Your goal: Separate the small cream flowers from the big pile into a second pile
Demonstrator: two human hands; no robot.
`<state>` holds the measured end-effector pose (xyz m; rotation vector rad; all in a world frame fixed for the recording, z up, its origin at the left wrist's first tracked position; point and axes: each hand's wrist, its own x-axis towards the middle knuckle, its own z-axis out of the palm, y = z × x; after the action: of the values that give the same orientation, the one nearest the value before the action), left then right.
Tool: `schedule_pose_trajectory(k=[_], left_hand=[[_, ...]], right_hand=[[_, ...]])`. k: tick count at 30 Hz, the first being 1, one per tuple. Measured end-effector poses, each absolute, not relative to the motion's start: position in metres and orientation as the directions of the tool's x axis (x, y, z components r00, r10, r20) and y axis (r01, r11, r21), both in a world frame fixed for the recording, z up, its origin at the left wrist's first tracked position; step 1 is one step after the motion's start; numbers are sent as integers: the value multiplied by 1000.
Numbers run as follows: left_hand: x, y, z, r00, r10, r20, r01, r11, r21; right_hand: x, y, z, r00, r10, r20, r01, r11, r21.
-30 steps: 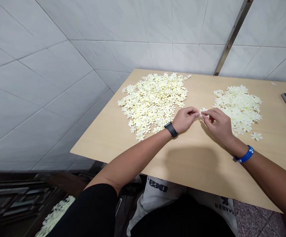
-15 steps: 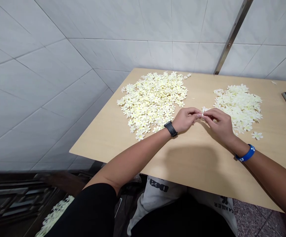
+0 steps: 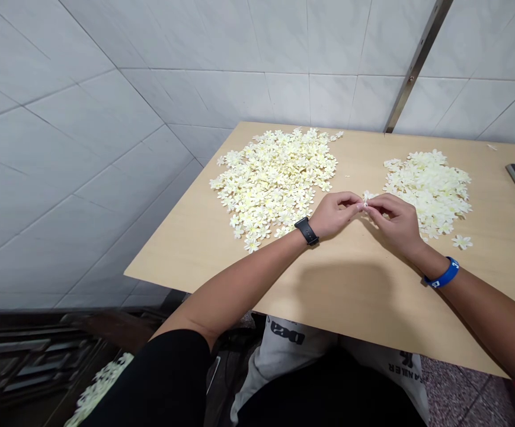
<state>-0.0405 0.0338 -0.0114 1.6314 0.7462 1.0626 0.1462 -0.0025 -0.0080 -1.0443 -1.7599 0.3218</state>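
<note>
You're pinching cream flower w/ L hand + R hand fingertips, keeping it btwn left pile + right pile for working room.

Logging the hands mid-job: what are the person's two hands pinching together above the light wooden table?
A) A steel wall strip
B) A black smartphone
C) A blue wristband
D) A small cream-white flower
D. The left hand and right hand meet at the fingertips on a small cream-white flower.
</note>
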Motion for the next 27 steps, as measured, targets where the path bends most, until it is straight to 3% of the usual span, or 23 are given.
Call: schedule_pose_trajectory(k=[12, 16, 21, 27], left_hand=[[-39, 41, -9, 213, 968, 135, -3, -138, 990], [-38, 40, -10, 210, 966, 149, 3, -153, 988], [-38, 38, -14, 343, 921, 185, 8, -200, 980], [-40, 39, -15, 461, 859, 222, -77, -211, 974]], right_hand=[[156, 5, -2, 142, 810, 569, 597, 388, -702], [160, 9, -5, 165, 835, 526, 699, 277, -659], [149, -3, 0, -30, 783, 621, 678, 473, -563], [142, -9, -2, -88, 807, 584, 605, 510, -612]])
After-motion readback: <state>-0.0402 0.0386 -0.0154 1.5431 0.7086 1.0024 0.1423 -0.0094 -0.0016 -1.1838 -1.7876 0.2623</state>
